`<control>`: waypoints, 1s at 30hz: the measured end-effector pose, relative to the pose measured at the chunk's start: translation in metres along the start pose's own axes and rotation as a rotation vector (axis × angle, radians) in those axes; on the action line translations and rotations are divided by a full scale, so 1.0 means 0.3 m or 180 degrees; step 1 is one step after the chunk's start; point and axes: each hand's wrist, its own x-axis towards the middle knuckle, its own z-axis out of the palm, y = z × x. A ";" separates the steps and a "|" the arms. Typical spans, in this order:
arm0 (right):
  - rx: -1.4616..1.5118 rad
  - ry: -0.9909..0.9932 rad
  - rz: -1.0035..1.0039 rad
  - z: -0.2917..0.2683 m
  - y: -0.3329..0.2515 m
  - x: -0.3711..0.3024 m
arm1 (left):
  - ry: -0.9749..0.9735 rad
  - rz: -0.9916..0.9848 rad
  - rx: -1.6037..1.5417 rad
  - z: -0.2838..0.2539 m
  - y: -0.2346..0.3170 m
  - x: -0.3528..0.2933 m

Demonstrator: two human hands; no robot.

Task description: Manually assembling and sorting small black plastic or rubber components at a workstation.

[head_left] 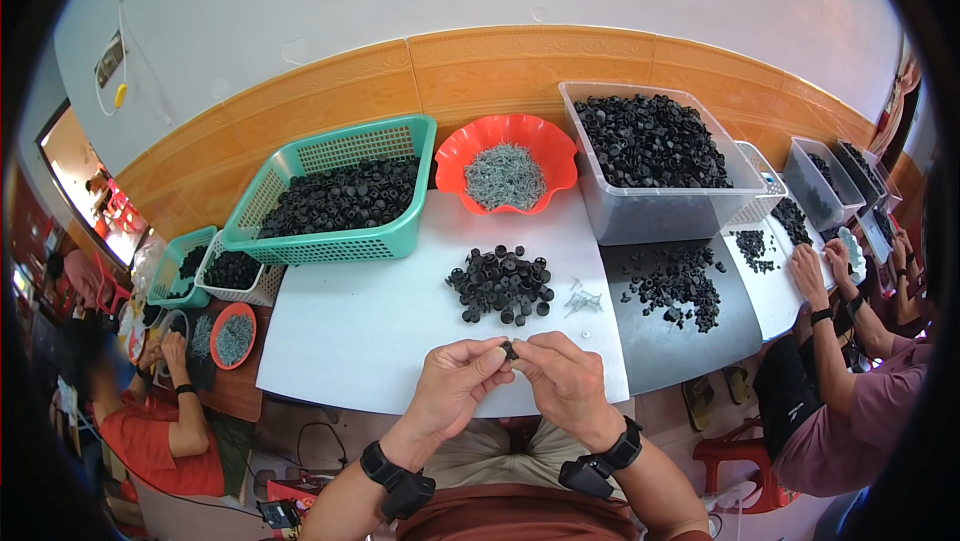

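Note:
Close to the table's front edge, my left hand [455, 378] and my right hand [563, 381] meet, thumbs and forefingers pinching one small black plastic part [509, 350] between them. Part of it is covered by the fingertips. Just beyond my hands lies a loose pile of black plastic caps [500, 286] on the white table top [340, 341]. To the right of that pile are a few silver screws [583, 299]. Farther back stands a red scalloped bowl [452, 153] filled with silver screws [505, 177].
A green basket [330, 246] of black parts stands back left, a clear plastic bin [660, 211] of black parts back right. Small black pieces [680, 286] cover part of a dark board [735, 316]. People sit on both sides: a red shirt [165, 451] left, a mauve shirt [850, 431] right.

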 end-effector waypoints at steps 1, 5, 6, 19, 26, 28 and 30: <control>-0.0002 0.0000 -0.0001 -0.002 -0.001 0.001 | 0.0032 0.0007 0.0044 0.001 -0.001 0.000; -0.0065 -0.0037 -0.0022 -0.009 -0.006 0.003 | 0.0035 0.0035 0.0096 0.004 -0.004 -0.001; -0.0067 -0.0037 -0.0030 -0.010 -0.005 0.003 | 0.0016 0.0036 0.0093 0.002 -0.005 -0.002; 0.0119 -0.0061 0.0200 -0.012 0.006 -0.007 | -0.0070 0.0119 0.0273 0.000 -0.012 -0.004; 0.0183 -0.0238 0.0250 -0.021 0.005 0.013 | -0.0153 0.0253 0.0394 -0.003 -0.025 0.000; 0.0198 -0.0317 0.0278 -0.024 0.005 0.017 | -0.0140 0.0270 0.0549 0.001 -0.021 0.001; 0.0248 -0.0408 0.0362 -0.029 0.001 0.023 | -0.0143 0.0264 0.0503 -0.001 -0.023 0.006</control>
